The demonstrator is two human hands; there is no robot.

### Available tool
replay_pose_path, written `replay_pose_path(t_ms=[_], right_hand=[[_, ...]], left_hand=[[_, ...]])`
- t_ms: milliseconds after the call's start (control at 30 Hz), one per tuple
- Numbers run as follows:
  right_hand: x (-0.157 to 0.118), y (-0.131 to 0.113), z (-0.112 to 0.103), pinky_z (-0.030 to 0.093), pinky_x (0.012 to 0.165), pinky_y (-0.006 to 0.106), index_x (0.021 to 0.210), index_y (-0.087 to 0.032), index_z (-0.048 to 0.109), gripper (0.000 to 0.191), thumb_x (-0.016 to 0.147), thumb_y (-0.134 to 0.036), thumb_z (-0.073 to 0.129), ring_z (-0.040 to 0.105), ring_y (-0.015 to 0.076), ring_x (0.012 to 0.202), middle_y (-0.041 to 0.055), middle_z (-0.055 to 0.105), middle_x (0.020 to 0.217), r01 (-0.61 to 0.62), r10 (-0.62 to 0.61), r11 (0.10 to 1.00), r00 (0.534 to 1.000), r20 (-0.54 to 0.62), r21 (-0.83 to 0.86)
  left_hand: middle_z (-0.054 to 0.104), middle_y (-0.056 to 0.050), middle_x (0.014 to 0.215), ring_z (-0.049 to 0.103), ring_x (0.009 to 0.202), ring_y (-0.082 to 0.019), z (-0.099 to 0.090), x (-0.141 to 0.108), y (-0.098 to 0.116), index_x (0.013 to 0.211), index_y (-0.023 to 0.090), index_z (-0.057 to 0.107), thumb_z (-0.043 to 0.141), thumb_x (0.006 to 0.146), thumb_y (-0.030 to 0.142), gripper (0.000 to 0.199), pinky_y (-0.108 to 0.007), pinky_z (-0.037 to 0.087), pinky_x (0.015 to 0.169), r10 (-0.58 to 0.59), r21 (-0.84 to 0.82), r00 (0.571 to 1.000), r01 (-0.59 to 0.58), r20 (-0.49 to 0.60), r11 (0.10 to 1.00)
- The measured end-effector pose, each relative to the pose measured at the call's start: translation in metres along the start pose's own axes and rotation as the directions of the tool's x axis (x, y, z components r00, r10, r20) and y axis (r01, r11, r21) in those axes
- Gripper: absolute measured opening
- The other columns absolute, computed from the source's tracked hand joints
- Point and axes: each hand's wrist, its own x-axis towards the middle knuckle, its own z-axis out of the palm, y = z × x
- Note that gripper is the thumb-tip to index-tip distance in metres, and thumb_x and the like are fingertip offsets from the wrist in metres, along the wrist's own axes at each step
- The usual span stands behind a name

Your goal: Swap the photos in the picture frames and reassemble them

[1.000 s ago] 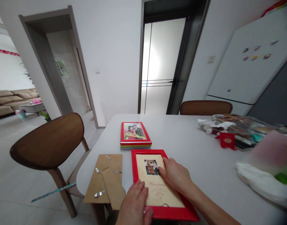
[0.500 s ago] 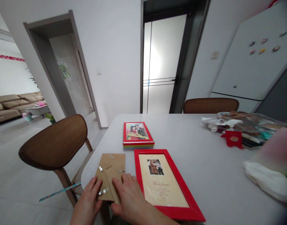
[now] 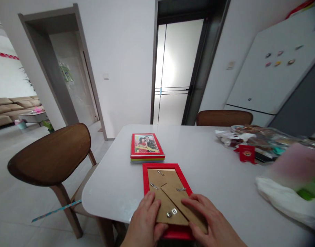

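- L hand (image 3: 144, 219) & R hand (image 3: 211, 219) grip backing bd (image 3: 170, 197) by edges, over red frame (image 3: 146, 178); can't tell if seated.
- Stacked frames (image 3: 147, 155) behind; top 1 w/ photo (image 3: 146, 144) inside.

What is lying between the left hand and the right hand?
Between the left hand and the right hand lies the brown backing board, with a metal clip near its lower edge; the red frame is under it. The head view shows this.

One head-worn camera looks forward and down across the worktop (image 3: 195, 147) toward the pale door (image 3: 175, 61) beyond, the left hand (image 3: 145, 219) and right hand (image 3: 211, 219) close at the lower edge.
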Motion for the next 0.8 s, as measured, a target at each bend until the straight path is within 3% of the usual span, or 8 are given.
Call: replay_pose_path(t_ms=[200, 333, 533, 667, 800], right_hand=[[0.006, 0.014, 0.01, 0.035, 0.089, 0.039, 0.101, -0.018, 0.057, 0.04, 0.062, -0.023, 0.049, 0.044, 0.0238, 0.102, 0.011, 0.049, 0.109, 0.032, -0.039, 0.994, 0.997, -0.066, -0.104], [0.006, 0.016, 0.016, 0.036, 0.085, 0.041, 0.102, -0.021, 0.057, 0.04, 0.062, -0.024, 0.051, 0.045, 0.0243, 0.098, 0.0099, 0.05, 0.107, 0.088, -0.103, 0.983, 0.991, -0.087, -0.164], [0.021, 0.02, 0.01, 0.038, 0.081, 0.037, 0.1, -0.021, 0.057, 0.031, 0.074, -0.03, 0.045, 0.046, 0.0214, 0.093, 0.0088, 0.052, 0.101, 0.108, -0.123, 0.979, 0.989, -0.081, -0.174], [0.043, 0.025, 0.01, 0.039, 0.076, 0.036, 0.099, -0.018, 0.058, 0.03, 0.078, -0.024, 0.038, 0.046, 0.0205, 0.088, 0.0096, 0.051, 0.096, 0.034, -0.072, 0.968, 0.987, -0.146, -0.248], [0.051, 0.027, 0.013, 0.039, 0.077, 0.035, 0.092, -0.016, 0.061, 0.028, 0.079, -0.02, 0.037, 0.045, 0.0198, 0.086, 0.0095, 0.05, 0.093, 0.054, -0.091, 0.972, 0.984, -0.151, -0.227]], left_hand=[[0.05, -0.019, 0.118, 0.044, 0.111, -0.031, 0.01, 0.008, 0.0, 0.105, 0.01, 0.054, 0.062, 0.064, 0.02, 0.043, -0.052, 0.037, 0.09, -0.027, 0.005, 0.997, 0.027, 0.069, 1.0], [0.055, -0.014, 0.115, 0.044, 0.111, -0.029, 0.008, 0.004, -0.001, 0.101, 0.015, 0.056, 0.057, 0.069, 0.021, 0.032, -0.054, 0.035, 0.09, -0.037, 0.014, 0.997, 0.036, 0.065, 0.999], [0.049, -0.018, 0.119, 0.041, 0.112, -0.033, 0.008, -0.002, -0.006, 0.109, 0.014, 0.05, 0.063, 0.061, 0.042, 0.057, -0.059, 0.03, 0.09, 0.099, -0.035, 0.992, -0.097, 0.083, 0.995], [0.049, -0.016, 0.12, 0.042, 0.113, -0.031, 0.004, -0.002, -0.004, 0.101, 0.016, 0.054, 0.064, 0.061, 0.039, 0.047, -0.056, 0.03, 0.092, 0.026, -0.045, 0.992, -0.021, 0.121, 0.999], [0.048, -0.015, 0.122, 0.042, 0.113, -0.031, -0.002, 0.0, 0.001, 0.096, 0.016, 0.054, 0.064, 0.061, 0.041, 0.044, -0.052, 0.032, 0.092, -0.039, -0.027, 0.984, 0.045, 0.173, 0.999]])
